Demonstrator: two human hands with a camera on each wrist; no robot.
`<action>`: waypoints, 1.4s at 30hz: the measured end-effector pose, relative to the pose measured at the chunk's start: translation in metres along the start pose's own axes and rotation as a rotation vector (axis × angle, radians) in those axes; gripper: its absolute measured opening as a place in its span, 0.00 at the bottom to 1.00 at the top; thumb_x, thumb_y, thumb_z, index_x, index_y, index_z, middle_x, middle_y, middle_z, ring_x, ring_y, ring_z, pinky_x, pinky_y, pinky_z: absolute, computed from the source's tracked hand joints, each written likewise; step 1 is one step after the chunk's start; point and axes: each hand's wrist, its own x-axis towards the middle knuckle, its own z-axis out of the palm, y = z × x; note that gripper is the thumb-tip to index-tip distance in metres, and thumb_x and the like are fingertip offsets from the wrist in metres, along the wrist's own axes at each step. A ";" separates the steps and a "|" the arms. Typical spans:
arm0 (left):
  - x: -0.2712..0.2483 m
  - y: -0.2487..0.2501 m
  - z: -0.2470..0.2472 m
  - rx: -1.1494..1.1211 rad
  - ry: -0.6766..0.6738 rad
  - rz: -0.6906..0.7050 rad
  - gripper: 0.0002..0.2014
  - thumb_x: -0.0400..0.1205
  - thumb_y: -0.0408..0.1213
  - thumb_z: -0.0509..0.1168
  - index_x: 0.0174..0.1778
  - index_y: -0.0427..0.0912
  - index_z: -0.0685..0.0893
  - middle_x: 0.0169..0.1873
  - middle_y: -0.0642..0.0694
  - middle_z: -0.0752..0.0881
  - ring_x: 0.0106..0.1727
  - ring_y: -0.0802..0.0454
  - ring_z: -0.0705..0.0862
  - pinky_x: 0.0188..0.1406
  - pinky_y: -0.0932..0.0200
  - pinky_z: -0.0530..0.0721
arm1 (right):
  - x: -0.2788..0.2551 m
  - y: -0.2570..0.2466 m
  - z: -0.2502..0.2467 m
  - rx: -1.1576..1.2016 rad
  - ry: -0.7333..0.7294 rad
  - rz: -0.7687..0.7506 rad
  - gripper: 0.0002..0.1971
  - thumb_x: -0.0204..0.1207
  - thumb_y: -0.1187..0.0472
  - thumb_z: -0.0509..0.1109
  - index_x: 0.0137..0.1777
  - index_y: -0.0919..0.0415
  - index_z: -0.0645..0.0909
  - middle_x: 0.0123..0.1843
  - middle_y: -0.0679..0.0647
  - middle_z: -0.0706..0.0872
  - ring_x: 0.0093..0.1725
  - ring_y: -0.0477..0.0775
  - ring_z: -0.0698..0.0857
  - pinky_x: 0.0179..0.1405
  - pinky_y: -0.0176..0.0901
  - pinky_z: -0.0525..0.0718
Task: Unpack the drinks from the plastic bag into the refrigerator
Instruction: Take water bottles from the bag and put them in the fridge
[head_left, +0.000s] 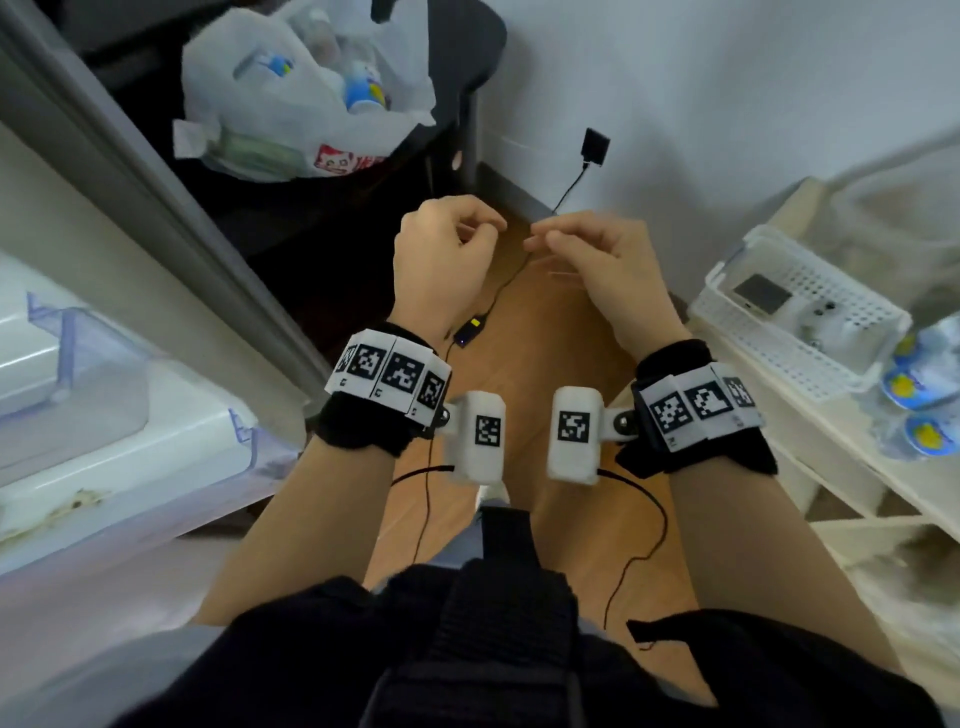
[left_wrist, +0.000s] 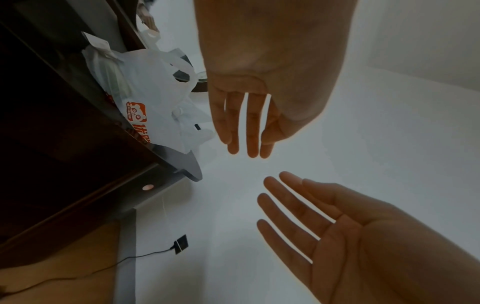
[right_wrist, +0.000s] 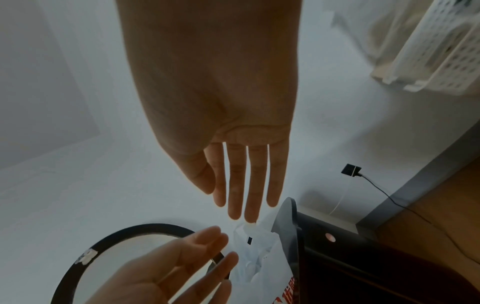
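Observation:
The white plastic bag (head_left: 291, 104) with a red logo sits on a dark stool at the upper left, its mouth open. A bottle with a blue label (head_left: 363, 88) and other drinks show inside. It also appears in the left wrist view (left_wrist: 145, 86) and the right wrist view (right_wrist: 262, 267). The refrigerator (head_left: 78, 364) stands open on the left, with clear door bins. My left hand (head_left: 483, 228) and right hand (head_left: 545, 241) hover side by side in front of me, below the bag, holding nothing. Both wrist views show the fingers (left_wrist: 249, 123) (right_wrist: 241, 174) straight and spread.
A white perforated basket (head_left: 795, 312) sits on a white shelf unit at the right, beside several bottles with blue and yellow caps (head_left: 919, 389). A black plug (head_left: 596, 147) on the wall trails a cable across the wooden floor. The grey refrigerator door edge (head_left: 156, 197) runs diagonally at the left.

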 end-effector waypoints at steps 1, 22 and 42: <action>0.017 -0.005 0.005 0.003 0.012 -0.022 0.11 0.80 0.33 0.62 0.49 0.44 0.90 0.45 0.49 0.91 0.48 0.54 0.88 0.54 0.53 0.87 | 0.020 0.003 0.001 0.000 -0.015 -0.002 0.11 0.82 0.66 0.62 0.58 0.67 0.84 0.51 0.59 0.89 0.47 0.43 0.88 0.47 0.29 0.86; 0.295 -0.104 0.026 0.032 0.318 -0.422 0.11 0.80 0.27 0.62 0.53 0.34 0.88 0.53 0.41 0.90 0.59 0.51 0.84 0.60 0.64 0.78 | 0.378 0.029 0.061 0.031 -0.514 0.052 0.09 0.82 0.65 0.63 0.55 0.61 0.84 0.54 0.59 0.89 0.54 0.53 0.89 0.58 0.48 0.88; 0.383 -0.220 -0.009 0.174 0.168 -0.951 0.30 0.77 0.32 0.67 0.75 0.35 0.66 0.63 0.32 0.80 0.62 0.34 0.81 0.60 0.45 0.81 | 0.515 0.077 0.206 -0.032 -0.657 0.567 0.07 0.80 0.60 0.66 0.41 0.58 0.74 0.47 0.57 0.85 0.53 0.57 0.85 0.56 0.48 0.86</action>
